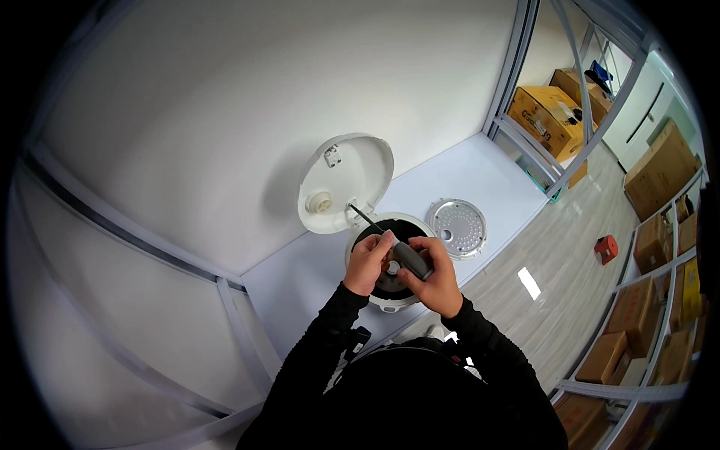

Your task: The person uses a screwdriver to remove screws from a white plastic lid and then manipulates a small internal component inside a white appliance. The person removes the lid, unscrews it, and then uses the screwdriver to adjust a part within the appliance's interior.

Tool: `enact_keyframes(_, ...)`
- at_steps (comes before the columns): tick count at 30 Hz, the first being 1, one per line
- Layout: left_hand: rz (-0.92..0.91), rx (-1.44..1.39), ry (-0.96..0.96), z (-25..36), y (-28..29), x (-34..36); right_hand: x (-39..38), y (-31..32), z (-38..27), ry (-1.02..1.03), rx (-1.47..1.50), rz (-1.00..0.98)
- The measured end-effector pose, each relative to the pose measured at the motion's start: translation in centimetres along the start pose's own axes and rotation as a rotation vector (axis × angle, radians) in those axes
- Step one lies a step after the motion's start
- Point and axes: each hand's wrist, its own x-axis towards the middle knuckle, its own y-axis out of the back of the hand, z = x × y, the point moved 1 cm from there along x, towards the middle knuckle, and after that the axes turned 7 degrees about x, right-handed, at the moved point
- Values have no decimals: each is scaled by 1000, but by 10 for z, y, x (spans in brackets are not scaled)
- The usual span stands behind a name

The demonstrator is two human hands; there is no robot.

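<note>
A white rice cooker (pixel 395 302) stands on the table with its lid (pixel 356 169) swung up toward the wall. Above its dark open well I hold a screwdriver (pixel 411 259) with a thick grey handle and a long thin shaft. My right hand (pixel 441 279) is closed round the handle. The fingers of my left hand (pixel 365 265) pinch near where shaft and handle meet. The shaft slants up and left, its tip at the lid's hinge area. Whether the tip sits in a screw is too small to tell. To the right of the cooker lies a round perforated metal plate (pixel 459 229).
The pale table (pixel 480 176) runs along a white wall (pixel 247 97) within a grey metal frame. Beyond its right edge are the floor (pixel 555 255), a red object (pixel 606 249), a yellow carton (pixel 555 124) and shelves with several cardboard boxes (pixel 634 315).
</note>
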Motion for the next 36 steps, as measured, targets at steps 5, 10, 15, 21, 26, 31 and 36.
enact_keyframes(5, -6, -124, 26, 6, -6, -2, 1, 6, -2, -521, 334, -22)
enact_keyframes(10, 1, -79, -1, 0, 0, 2, -5, 3, 10, -140, 49, -23)
enact_keyframes(15, -20, -15, 3, -4, 1, 2, -2, -1, 2, -119, 69, 3)
enact_keyframes(21, -45, -147, 40, 8, -2, -1, -3, 6, 1, -279, 99, -86)
enact_keyframes(26, 40, 37, -7, 4, 1, 5, -1, 4, 3, 4, -51, -10)
enact_keyframes(31, -5, 41, -9, -3, 8, 6, 0, 5, -6, -383, 154, -85)
enact_keyframes(36, -64, -99, -23, 3, 8, 4, -2, 4, 0, -179, 84, -74)
